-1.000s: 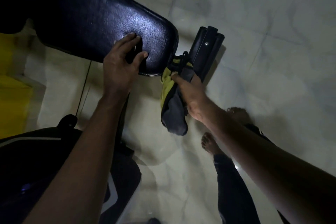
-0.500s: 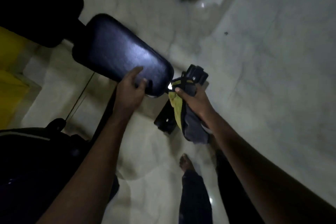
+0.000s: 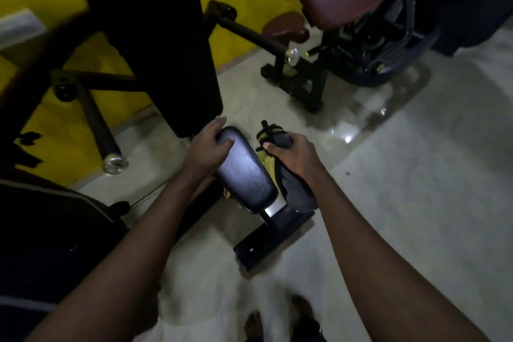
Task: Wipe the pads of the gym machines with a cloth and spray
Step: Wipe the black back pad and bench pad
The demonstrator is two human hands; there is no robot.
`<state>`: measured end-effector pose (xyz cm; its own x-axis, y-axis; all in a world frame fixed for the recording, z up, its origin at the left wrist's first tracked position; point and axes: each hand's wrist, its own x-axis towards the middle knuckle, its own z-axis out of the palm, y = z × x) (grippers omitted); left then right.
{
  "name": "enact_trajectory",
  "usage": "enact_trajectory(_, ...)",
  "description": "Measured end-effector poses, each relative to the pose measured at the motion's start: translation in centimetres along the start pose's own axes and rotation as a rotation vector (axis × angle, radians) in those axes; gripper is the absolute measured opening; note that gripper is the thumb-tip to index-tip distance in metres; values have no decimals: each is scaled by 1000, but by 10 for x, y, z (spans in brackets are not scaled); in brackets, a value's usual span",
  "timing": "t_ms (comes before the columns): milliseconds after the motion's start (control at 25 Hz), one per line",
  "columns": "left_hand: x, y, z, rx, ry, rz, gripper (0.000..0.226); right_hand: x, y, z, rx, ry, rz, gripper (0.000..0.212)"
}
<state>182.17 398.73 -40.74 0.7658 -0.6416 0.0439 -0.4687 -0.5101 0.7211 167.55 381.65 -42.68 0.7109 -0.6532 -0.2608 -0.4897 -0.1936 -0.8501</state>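
The left hand (image 3: 206, 151) curls over the far end of the black pad (image 3: 245, 172), thumb on top, steadying it. Just right of the pad, the right hand (image 3: 294, 157) is fisted around a bunched yellow-grey cloth (image 3: 280, 175), which hangs against the pad's right edge rather than on its top. The risk is that only the side gets rubbed, so the glossy top stays dirty. A loose pad may also swivel under pressure. No spray bottle is visible.
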Motion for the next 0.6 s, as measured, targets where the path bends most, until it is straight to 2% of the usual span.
enact_trajectory(160,-9,47,-72,80,97,7,60,-2,-86,-25,-108,-86,-230,41)
enact_trajectory(320,-39,79,-139,153,267,-38,54,-3,-171,-39,-195,-176,-431,40)
enact_trajectory(600,-150,100,-231,311,477,-253,44,-45,-282,-8,-284,-349,-739,45)
